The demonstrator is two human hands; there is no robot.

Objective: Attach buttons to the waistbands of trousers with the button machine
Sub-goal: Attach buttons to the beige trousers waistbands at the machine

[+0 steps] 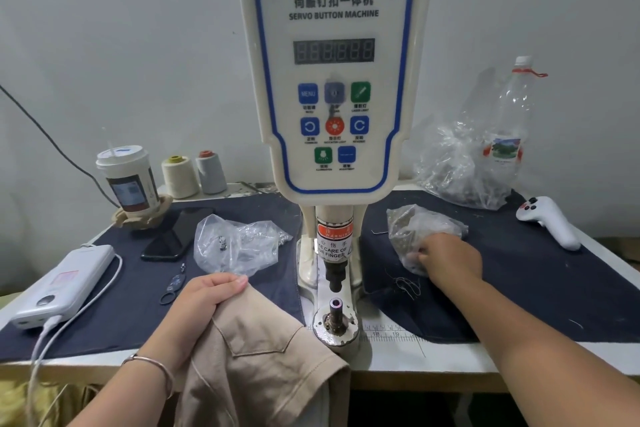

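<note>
My left hand (pixel 204 298) grips the beige trousers (pixel 263 367) at the waistband edge, fingers curled over the fabric, just left of the lower die (pixel 335 314) of the servo button machine (pixel 334 80). The trousers hang over the front edge of the table (pixel 450 362), touching the machine's base. My right hand (pixel 446 258) reaches into a small plastic bag (pixel 415 229) right of the machine; my fingertips are hidden inside, so I cannot tell their grip. A second clear bag (pixel 235 243) lies left of the machine, with 1 phone (pixel 176 236), 1 power bank (pixel 62 284) and 2 thread cones (pixel 194 173) nearby.
</note>
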